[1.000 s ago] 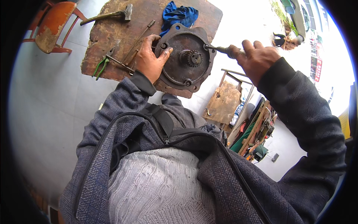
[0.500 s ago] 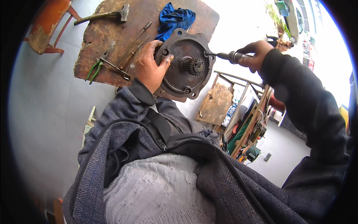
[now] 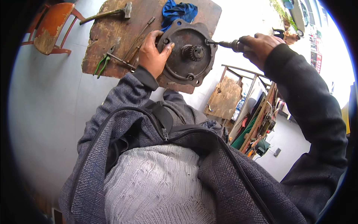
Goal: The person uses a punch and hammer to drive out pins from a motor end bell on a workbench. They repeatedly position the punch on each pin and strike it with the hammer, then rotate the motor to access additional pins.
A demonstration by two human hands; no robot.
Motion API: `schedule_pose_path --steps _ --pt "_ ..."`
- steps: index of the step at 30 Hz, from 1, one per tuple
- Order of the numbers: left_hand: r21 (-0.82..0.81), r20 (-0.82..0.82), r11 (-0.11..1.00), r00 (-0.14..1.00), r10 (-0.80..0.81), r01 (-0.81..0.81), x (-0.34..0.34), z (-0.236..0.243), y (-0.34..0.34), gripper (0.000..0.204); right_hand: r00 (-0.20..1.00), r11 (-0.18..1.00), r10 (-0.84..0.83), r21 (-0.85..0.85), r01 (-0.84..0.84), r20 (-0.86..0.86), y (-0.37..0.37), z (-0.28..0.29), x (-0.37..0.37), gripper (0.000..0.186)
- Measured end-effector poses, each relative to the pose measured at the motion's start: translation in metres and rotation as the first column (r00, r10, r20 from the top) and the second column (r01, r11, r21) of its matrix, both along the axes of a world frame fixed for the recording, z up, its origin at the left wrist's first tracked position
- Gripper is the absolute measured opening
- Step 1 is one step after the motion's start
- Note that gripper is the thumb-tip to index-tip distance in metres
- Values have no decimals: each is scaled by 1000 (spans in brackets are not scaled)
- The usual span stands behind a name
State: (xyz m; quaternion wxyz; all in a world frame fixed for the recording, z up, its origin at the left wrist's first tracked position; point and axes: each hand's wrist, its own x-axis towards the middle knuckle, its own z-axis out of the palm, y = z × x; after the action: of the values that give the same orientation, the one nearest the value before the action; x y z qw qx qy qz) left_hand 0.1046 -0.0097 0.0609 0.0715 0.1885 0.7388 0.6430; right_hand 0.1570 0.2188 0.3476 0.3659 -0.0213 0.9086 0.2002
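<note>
The left hand (image 3: 152,52) clamps the rusty round cast-iron gear cover (image 3: 188,52) at the wooden bench's (image 3: 112,37) front edge; the right hand (image 3: 259,46), closed on the dark-handled screwdriver (image 3: 225,44), could slip off the rim bolt.

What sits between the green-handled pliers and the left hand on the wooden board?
In the head view, long dark metal tools lie on the wooden board between the green-handled pliers and the left hand, which grips the round metal cover.

The screwdriver (image 3: 225,44) handle is hidden inside the right hand (image 3: 259,46) — the small car (image 3: 298,11) is cut off at the top edge.
</note>
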Motion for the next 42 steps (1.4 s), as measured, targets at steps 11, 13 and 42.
schedule_pose_path --steps 11,13,42 --pt "50 31 997 998 -52 51 -2 -5 2 44 918 879 -396 -287 381 10 -73 21 107 40" --pt "57 43 996 997 -64 61 -2 -6 1 44 884 842 -467 -290 455 31 -81 10 112 39" --pt "80 11 993 996 -91 90 -6 -14 3 44 597 565 -791 -532 631 -132 -156 -45 198 55"
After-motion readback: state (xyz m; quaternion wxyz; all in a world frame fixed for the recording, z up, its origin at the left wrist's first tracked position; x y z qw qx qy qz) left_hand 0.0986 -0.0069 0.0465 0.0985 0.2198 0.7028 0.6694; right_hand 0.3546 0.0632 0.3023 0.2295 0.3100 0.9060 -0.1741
